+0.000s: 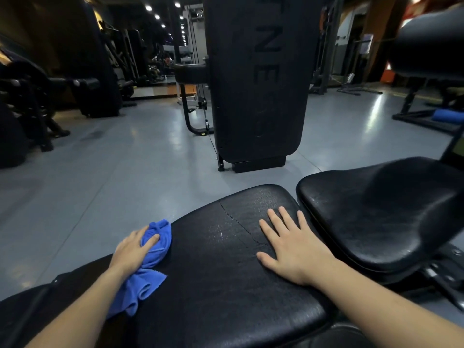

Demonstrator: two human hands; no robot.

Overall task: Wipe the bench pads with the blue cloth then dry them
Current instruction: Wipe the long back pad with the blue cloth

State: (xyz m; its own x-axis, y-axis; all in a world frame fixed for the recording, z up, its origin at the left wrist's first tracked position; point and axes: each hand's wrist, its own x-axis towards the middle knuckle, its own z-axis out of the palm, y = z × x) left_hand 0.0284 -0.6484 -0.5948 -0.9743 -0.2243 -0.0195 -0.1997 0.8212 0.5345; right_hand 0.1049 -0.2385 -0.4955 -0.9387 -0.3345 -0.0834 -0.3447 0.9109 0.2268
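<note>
The long bench pad (213, 259) runs lengthwise from the person's body toward the second, contoured pad (376, 217) at its right end, a narrow gap between them. The long pad's black vinyl looks glossy and cracked across its middle. The blue cloth (148, 262) sits bunched at this pad's left edge, partly hanging off it, so the unwiped surface lies to the cloth's right. The left hand (130, 249) presses the cloth down, fingers (150, 241) curled over its folds. The right hand (288, 244) lies flat on the pad's right part, fingers spread, holding nothing.
</note>
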